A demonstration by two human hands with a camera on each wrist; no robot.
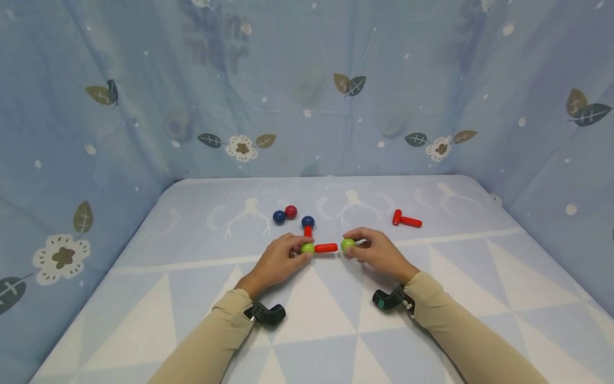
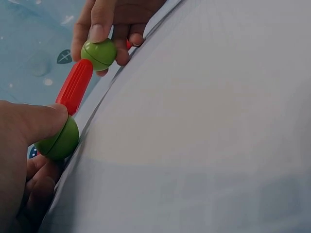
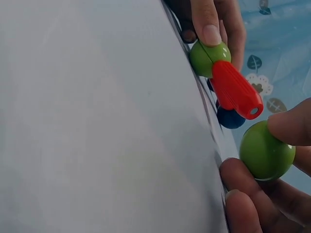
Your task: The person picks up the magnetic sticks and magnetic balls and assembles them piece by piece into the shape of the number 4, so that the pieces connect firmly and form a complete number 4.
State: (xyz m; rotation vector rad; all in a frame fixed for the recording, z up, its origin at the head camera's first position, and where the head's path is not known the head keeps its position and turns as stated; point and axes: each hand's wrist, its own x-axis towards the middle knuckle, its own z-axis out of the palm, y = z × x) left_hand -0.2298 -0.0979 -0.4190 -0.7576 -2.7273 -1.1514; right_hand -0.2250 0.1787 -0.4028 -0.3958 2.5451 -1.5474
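My left hand [image 1: 278,261] pinches a green ball [image 1: 307,248] between thumb and fingers at the middle of the table. From that ball a red rod [image 1: 326,248] points right, its free end showing a small pale tip [image 3: 253,111] in the right wrist view. A second red rod [image 1: 308,231] runs away from the same ball to a dark blue ball [image 1: 308,221]. Across a small gap from the first rod's free end, my right hand [image 1: 381,256] holds another green ball [image 1: 347,245] by thumb and fingertips.
Behind the left hand, a loose blue ball [image 1: 279,217] and a dark red ball [image 1: 290,212] lie side by side. Two more red rods, one pointing away [image 1: 397,217] and one lying sideways [image 1: 411,222], rest at the back right. A patterned blue curtain [image 1: 307,96] encloses the table.
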